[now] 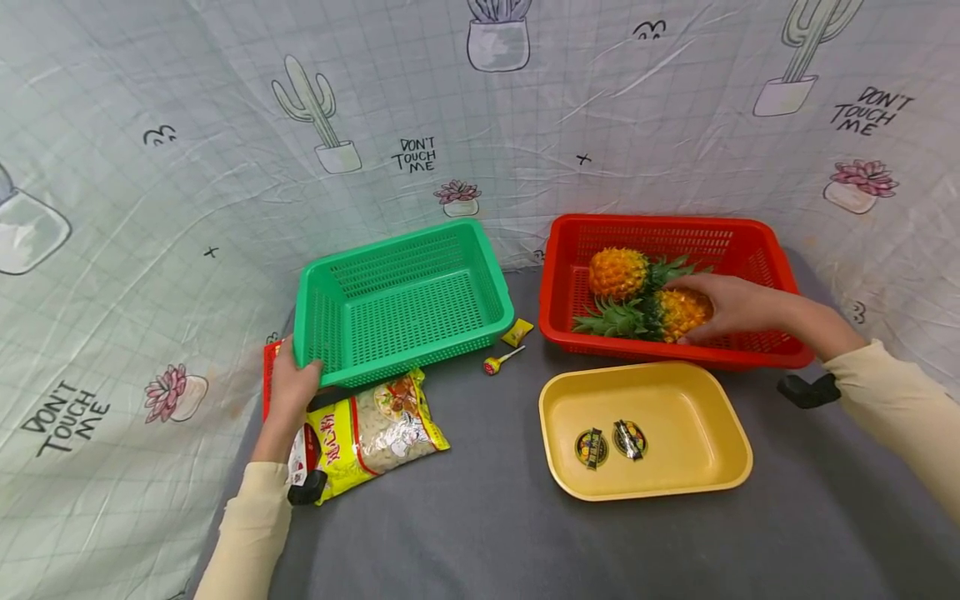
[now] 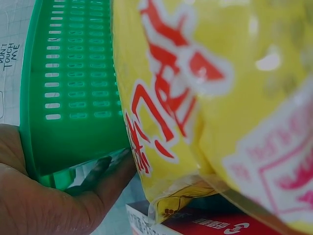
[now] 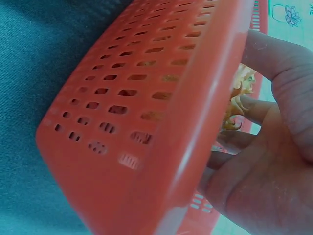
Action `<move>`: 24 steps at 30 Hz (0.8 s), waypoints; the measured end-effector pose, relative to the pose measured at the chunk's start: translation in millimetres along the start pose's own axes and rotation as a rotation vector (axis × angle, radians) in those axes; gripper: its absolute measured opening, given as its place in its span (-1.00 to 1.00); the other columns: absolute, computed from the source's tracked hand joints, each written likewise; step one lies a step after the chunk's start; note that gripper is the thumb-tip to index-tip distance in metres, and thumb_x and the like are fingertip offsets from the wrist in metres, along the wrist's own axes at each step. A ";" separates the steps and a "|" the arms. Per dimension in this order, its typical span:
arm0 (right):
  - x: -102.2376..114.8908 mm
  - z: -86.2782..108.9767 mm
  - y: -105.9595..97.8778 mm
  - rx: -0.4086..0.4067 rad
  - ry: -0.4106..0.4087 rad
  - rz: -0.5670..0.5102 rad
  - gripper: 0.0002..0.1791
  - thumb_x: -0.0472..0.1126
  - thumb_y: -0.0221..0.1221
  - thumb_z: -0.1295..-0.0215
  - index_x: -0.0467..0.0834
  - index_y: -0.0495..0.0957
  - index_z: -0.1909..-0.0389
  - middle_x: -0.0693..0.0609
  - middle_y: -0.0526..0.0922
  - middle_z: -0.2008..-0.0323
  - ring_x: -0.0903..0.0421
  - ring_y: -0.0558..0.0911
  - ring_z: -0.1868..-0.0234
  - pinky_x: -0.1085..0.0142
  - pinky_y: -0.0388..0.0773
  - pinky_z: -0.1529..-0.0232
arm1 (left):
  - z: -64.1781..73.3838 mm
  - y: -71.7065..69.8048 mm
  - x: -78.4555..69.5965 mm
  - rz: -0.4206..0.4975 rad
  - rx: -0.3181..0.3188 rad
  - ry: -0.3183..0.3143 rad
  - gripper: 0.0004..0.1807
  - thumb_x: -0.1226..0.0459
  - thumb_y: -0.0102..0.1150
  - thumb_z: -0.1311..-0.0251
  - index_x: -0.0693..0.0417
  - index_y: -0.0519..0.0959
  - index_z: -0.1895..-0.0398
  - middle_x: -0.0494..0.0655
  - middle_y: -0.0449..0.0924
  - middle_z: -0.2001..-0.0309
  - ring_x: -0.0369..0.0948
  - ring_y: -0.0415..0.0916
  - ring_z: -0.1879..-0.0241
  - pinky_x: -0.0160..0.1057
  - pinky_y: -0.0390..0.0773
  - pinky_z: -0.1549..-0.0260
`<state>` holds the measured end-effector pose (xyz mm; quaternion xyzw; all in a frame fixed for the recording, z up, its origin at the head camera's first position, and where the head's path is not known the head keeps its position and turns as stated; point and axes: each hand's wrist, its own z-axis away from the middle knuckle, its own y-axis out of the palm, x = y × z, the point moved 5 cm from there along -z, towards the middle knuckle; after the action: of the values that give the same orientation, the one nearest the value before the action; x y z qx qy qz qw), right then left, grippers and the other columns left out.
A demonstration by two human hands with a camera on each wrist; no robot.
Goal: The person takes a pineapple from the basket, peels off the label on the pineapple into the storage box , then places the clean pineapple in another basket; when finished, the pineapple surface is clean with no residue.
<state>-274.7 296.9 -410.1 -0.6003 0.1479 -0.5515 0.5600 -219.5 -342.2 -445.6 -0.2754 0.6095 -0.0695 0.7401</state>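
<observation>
Two pineapples lie in a red plastic basket (image 1: 750,350). One pineapple (image 1: 617,273) is at the back; the front pineapple (image 1: 681,312) has its leaves pointing left. My right hand (image 1: 738,304) reaches over the rim and holds the front one, fingers at its far side and thumb nearer; in the right wrist view the wall hides most of that pineapple (image 3: 238,95). My left hand (image 1: 292,379) grips the near left corner of a green basket (image 1: 408,321). Its thumb lies over the rim, with the fingers underneath in the left wrist view. That basket sits slightly tilted and holds nothing.
A yellow bag (image 1: 382,429) of dry food lies before the green basket, over red-and-white boxes (image 1: 300,458). Between the baskets are a lollipop (image 1: 492,364) and a small yellow packet (image 1: 517,332). A pale yellow tray (image 1: 690,425) with two round stickers stands before the red basket.
</observation>
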 end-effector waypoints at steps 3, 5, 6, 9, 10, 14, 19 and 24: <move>-0.7 2.3 0.4 -0.006 -0.004 -0.005 0.01 -0.08 0.60 -0.11 -0.33 0.32 -0.50 -0.36 0.46 -0.34 -0.32 0.47 -0.26 -0.34 0.44 -0.21 | -0.2 1.2 0.6 0.003 0.004 -0.008 -0.25 0.48 -0.13 -0.52 0.23 -0.06 -0.71 0.34 0.22 -0.48 0.15 0.30 -0.28 0.13 0.44 -0.20; -1.5 3.6 0.6 -0.012 -0.008 -0.006 0.01 -0.09 0.61 -0.10 -0.34 0.32 -0.50 -0.36 0.46 -0.33 -0.31 0.48 -0.25 -0.34 0.45 -0.21 | -0.2 2.2 0.6 0.007 0.007 -0.010 -0.25 0.48 -0.13 -0.52 0.23 -0.07 -0.71 0.35 0.20 -0.49 0.17 0.28 -0.30 0.16 0.42 -0.23; -1.9 4.2 0.7 -0.013 -0.009 -0.005 0.01 -0.10 0.61 -0.10 -0.34 0.32 -0.50 -0.36 0.47 -0.33 -0.31 0.48 -0.25 -0.34 0.45 -0.21 | -0.6 2.6 0.8 0.007 0.008 -0.011 -0.25 0.48 -0.13 -0.52 0.23 -0.07 -0.71 0.35 0.20 -0.50 0.17 0.28 -0.31 0.17 0.41 -0.25; -3.0 6.1 0.4 -0.019 -0.014 -0.001 0.01 -0.10 0.61 -0.11 -0.34 0.32 -0.50 -0.36 0.47 -0.33 -0.30 0.49 -0.24 -0.33 0.46 -0.20 | -0.9 2.8 0.6 -0.003 0.005 -0.006 -0.25 0.48 -0.12 -0.51 0.24 -0.07 -0.71 0.36 0.19 -0.50 0.18 0.26 -0.33 0.18 0.39 -0.27; -3.3 7.0 0.2 -0.021 -0.016 0.002 0.01 -0.10 0.60 -0.11 -0.34 0.32 -0.50 -0.36 0.47 -0.33 -0.30 0.49 -0.24 -0.33 0.46 -0.20 | -1.1 2.9 0.3 -0.009 0.004 -0.005 -0.25 0.47 -0.12 -0.51 0.24 -0.06 -0.70 0.36 0.19 -0.50 0.18 0.26 -0.32 0.19 0.39 -0.27; -4.0 10.4 -1.3 -0.034 -0.011 0.010 0.02 -0.04 0.60 -0.12 -0.33 0.33 -0.51 -0.36 0.47 -0.34 -0.30 0.50 -0.25 -0.33 0.45 -0.21 | -1.7 2.9 -1.3 -0.060 -0.001 -0.006 -0.24 0.44 -0.09 -0.49 0.26 -0.06 -0.70 0.37 0.19 -0.49 0.22 0.25 -0.31 0.23 0.35 -0.30; -1.3 12.0 -4.5 -0.052 0.000 0.013 0.00 0.05 0.59 -0.15 -0.29 0.37 -0.50 -0.34 0.46 -0.38 -0.31 0.47 -0.31 -0.35 0.41 -0.25 | -2.3 -2.9 0.0 -0.168 0.021 0.019 -0.21 0.37 -0.03 -0.50 0.31 -0.08 -0.69 0.43 0.17 -0.51 0.30 0.23 -0.35 0.30 0.31 -0.32; 5.4 14.9 -13.9 -0.124 -0.022 0.059 -0.10 0.07 0.55 -0.21 -0.29 0.44 -0.45 -0.32 0.49 -0.35 -0.29 0.56 -0.21 -0.31 0.52 -0.14 | 0.2 -13.7 -7.9 -0.313 0.005 0.186 -0.15 0.24 0.12 -0.53 0.39 -0.06 -0.67 0.51 0.17 -0.50 0.39 0.19 -0.43 0.39 0.26 -0.33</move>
<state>-266.7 304.7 -392.3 -0.6352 0.1933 -0.5181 0.5393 -218.0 -350.2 -432.0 -0.3574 0.6248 -0.2107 0.6614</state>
